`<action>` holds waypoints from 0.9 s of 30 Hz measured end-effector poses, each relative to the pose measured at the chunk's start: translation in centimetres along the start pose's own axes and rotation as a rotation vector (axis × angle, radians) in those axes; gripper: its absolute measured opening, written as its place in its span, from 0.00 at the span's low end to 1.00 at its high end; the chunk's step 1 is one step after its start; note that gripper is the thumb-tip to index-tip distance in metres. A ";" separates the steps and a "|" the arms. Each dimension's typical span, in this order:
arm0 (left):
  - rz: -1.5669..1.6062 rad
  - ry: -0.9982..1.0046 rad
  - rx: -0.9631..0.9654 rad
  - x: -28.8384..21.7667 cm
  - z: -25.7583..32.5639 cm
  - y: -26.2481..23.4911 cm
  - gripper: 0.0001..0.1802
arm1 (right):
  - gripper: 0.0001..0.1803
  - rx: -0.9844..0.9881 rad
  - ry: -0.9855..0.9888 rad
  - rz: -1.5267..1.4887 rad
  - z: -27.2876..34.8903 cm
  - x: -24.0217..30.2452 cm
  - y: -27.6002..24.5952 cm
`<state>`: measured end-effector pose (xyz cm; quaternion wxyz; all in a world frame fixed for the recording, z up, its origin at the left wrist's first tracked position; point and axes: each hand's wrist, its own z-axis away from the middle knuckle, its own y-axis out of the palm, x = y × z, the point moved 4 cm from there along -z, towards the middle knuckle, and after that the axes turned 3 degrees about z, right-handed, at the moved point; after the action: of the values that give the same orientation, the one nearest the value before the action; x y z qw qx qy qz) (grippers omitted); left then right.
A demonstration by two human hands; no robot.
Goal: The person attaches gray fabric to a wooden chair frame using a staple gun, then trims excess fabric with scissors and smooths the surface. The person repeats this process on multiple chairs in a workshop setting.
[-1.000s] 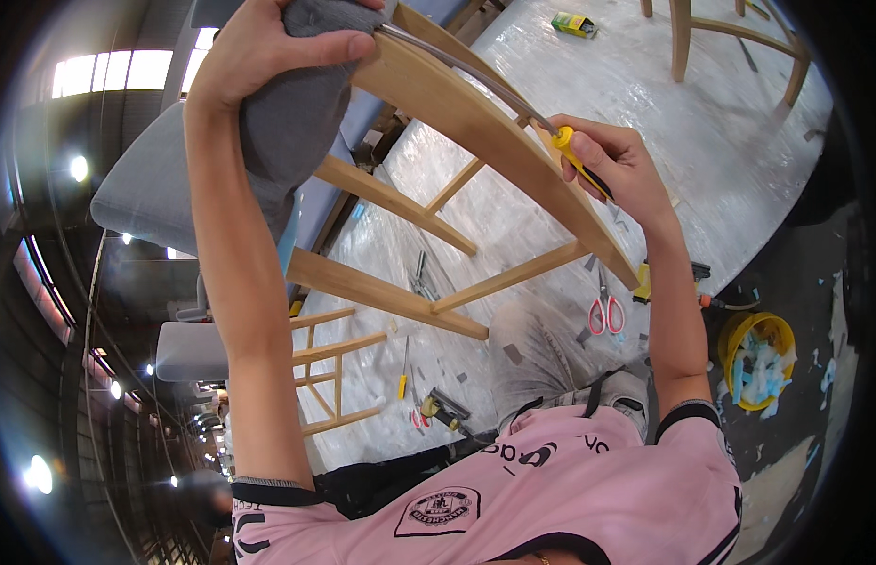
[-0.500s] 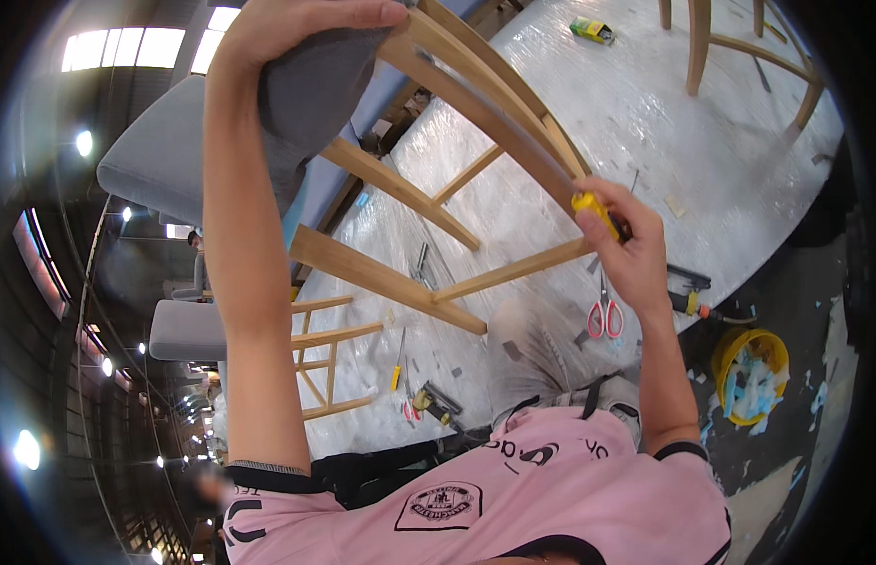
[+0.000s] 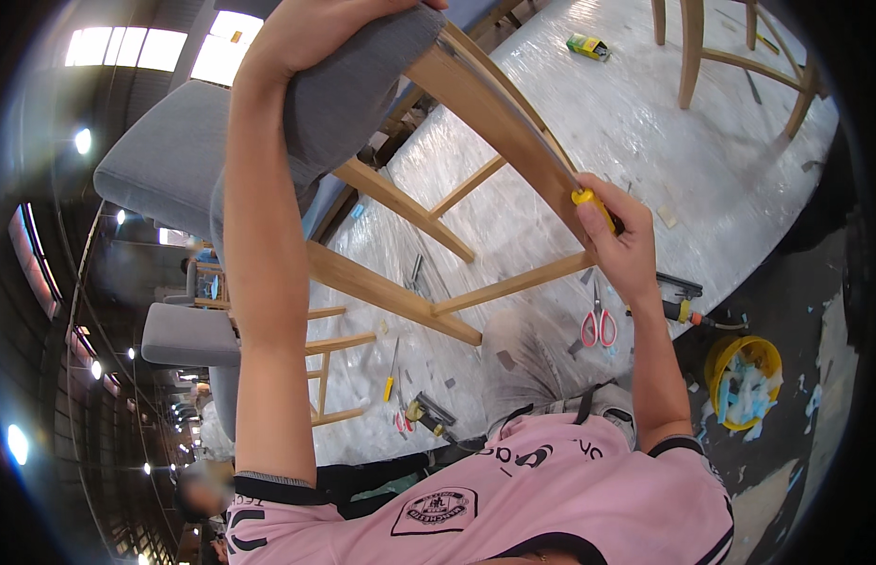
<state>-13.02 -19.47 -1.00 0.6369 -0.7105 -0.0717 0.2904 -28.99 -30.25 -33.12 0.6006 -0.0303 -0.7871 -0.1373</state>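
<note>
Right hand (image 3: 626,247) slid lower along chair leg (image 3: 513,127), fingers clamped on yellow-handled tool (image 3: 596,209); left hand (image 3: 315,28) fingers clamped on seat edge (image 3: 362,75)

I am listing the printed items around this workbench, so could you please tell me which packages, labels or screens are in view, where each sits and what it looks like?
Small box: lies on the plastic-covered table at the far end, beyond the wooden chair frame; rectangular, yellow and green.
Badge: on the front of the pink shirt, at the bottom of the view; shield-shaped, dark with pale outlines.
No screens or signs can be made out.
</note>
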 end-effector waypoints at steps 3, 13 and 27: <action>0.030 0.028 0.000 -0.2 0.1 -0.1 0.19 | 0.17 -0.016 -0.083 0.031 0.6 -0.4 0.5; 0.055 0.041 -0.021 -0.1 0.6 0.3 0.17 | 0.15 -0.205 -0.305 0.250 -1.4 3.5 1.2; 0.023 0.004 -0.033 0.3 -0.3 -0.2 0.18 | 0.16 -0.293 -0.311 0.195 1.3 1.4 4.4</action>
<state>-12.58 -19.52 -0.91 0.6219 -0.7224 -0.0672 0.2948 -29.65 -25.90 -31.34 0.4716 -0.2141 -0.8351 -0.1851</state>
